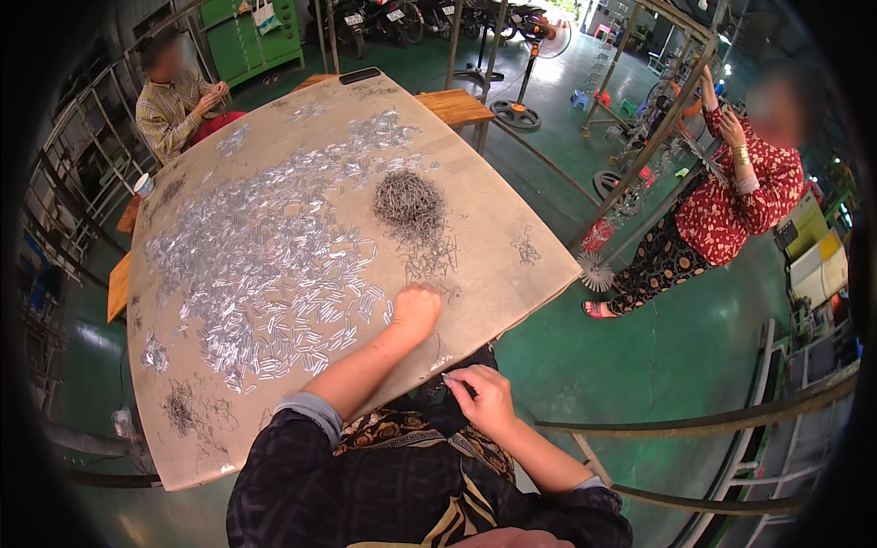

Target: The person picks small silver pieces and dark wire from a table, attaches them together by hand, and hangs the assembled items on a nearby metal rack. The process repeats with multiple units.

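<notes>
My left hand [417, 311] is closed like a fist low over the table [521, 288], beside loose dark wire pieces [429, 258]; its fingertips are hidden. Just off the near table edge, my right hand [486, 398] pinches a small shiny metal piece [445, 377], too small to make out exactly. Many flat, shiny silver metal strips [274, 274] are spread over the left and middle of the tabletop. Beyond my left hand stands a dense heap of thin dark bent wires [407, 203].
Smaller wire clumps [181, 408] lie at the near left table corner. A person in a plaid shirt [172, 119] sits at the far left. To the right, a person in a red patterned top [744, 187] stands by a metal frame [653, 110]. A fan [530, 73] stands behind the table.
</notes>
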`<action>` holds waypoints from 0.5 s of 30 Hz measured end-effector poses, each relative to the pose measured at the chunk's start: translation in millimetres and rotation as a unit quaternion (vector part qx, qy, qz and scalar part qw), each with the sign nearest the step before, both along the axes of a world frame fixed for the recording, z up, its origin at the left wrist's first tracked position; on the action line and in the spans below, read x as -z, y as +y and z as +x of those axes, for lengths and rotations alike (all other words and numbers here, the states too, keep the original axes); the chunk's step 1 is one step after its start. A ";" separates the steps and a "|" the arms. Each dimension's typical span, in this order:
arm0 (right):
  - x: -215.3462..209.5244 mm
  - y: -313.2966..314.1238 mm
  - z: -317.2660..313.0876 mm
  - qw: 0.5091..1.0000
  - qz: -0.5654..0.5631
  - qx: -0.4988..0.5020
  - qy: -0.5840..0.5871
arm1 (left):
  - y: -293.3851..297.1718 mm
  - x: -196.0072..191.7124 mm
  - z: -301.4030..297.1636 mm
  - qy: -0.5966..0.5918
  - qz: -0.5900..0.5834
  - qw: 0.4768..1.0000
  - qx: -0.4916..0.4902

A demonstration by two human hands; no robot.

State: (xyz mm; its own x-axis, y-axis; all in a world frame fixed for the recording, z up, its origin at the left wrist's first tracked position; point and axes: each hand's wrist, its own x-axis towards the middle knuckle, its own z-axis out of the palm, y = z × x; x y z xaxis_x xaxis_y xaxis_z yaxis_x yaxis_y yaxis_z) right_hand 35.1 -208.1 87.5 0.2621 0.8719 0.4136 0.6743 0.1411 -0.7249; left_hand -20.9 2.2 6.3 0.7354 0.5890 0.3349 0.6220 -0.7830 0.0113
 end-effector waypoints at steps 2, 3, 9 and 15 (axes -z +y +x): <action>0.2 0.5 0.1 1.000 0.007 0.008 -0.006 | 5.4 1.3 -12.9 -0.038 -0.067 0.997 -0.005; 1.3 -0.3 -0.7 1.000 0.004 0.013 -0.004 | 3.9 -2.5 -19.0 -0.053 -0.103 0.993 -0.007; 4.5 3.7 1.1 0.999 0.027 0.027 0.008 | -0.4 -21.4 -50.0 -0.168 -0.414 0.895 -0.002; 7.6 10.5 -0.9 0.999 0.025 0.032 0.008 | -9.7 -18.3 -75.3 -0.281 -0.630 0.722 0.061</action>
